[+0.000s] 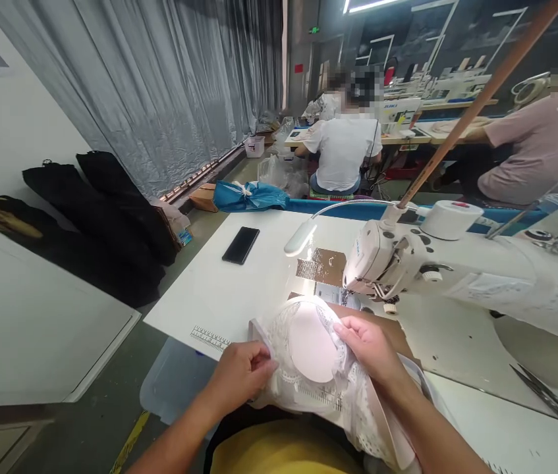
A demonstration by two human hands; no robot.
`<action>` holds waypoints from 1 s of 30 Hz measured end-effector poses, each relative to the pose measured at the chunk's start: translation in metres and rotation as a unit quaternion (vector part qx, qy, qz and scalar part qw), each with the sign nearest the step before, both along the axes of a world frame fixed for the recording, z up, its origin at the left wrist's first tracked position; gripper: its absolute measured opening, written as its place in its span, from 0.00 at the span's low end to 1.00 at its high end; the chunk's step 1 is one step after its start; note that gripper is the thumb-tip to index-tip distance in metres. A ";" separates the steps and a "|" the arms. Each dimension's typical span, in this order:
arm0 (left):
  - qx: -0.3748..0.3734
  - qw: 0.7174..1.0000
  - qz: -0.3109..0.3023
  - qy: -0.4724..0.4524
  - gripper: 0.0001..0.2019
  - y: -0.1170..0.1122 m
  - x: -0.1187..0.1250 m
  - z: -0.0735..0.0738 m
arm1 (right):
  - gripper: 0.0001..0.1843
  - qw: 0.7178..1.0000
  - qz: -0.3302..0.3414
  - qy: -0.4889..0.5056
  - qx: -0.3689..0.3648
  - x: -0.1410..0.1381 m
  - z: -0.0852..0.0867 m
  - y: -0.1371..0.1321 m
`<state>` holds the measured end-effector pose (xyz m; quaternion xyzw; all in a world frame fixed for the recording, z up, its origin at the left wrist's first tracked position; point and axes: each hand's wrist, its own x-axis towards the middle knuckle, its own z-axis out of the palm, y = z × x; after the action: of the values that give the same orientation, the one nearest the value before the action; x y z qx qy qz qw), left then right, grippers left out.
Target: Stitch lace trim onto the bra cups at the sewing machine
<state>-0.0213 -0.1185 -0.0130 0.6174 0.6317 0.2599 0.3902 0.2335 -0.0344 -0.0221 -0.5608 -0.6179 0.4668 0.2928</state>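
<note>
A white lace garment point(279, 329) is spread at the table's front edge, just in front of the sewing machine's needle area. Its lace edging curves around a smooth pale oval area, and more lace and pale fabric hang down on the right. My left hand point(244, 375) pinches the garment's left edge between thumb and curled fingers. On the other side, my right hand point(365, 342) grips the lace edge with thumb and forefinger. The white sewing machine point(377, 257) stands behind and right of my right hand. A small lamp point(301, 238) lights the fabric.
A black phone point(241, 245) lies on the white table point(190, 303), which has printed ruler marks. Dark scissors point(555, 401) rest at the right. A blue bundle point(249, 195) sits beyond the far edge. Co-workers sit at other machines, one in a white shirt point(342, 148).
</note>
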 end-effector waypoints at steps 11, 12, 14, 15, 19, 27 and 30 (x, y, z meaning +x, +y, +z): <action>-0.140 0.768 0.129 -0.612 0.25 0.024 0.053 -0.006 | 0.21 0.997 0.025 0.070 0.008 0.009 -0.010 0.001; -0.144 0.779 0.108 -0.601 0.25 0.026 0.060 -0.006 | 0.21 0.997 0.031 0.074 0.006 0.009 -0.010 0.001; -0.098 0.829 0.068 -0.547 0.22 0.035 0.070 -0.003 | 0.20 0.996 0.040 0.082 0.002 0.008 -0.008 0.000; -0.067 0.853 0.048 -0.515 0.20 0.041 0.075 -0.002 | 0.20 0.995 0.046 0.087 0.000 0.008 -0.008 0.000; -0.074 0.872 0.010 -0.484 0.18 0.066 0.089 -0.004 | 0.20 0.992 0.066 0.105 -0.004 0.007 -0.007 0.002; -0.216 0.831 0.066 -0.508 0.16 0.084 0.095 -0.023 | 0.21 0.990 0.074 0.120 -0.013 0.011 -0.005 0.004; -0.261 0.833 0.022 -0.488 0.17 0.086 0.090 -0.017 | 0.21 0.989 0.086 0.116 -0.020 0.014 -0.004 0.004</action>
<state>0.0684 -0.0330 -0.0304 0.2716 0.4175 0.3615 0.7882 0.2471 -0.0300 -0.0260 -0.4533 -0.6167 0.5643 0.3095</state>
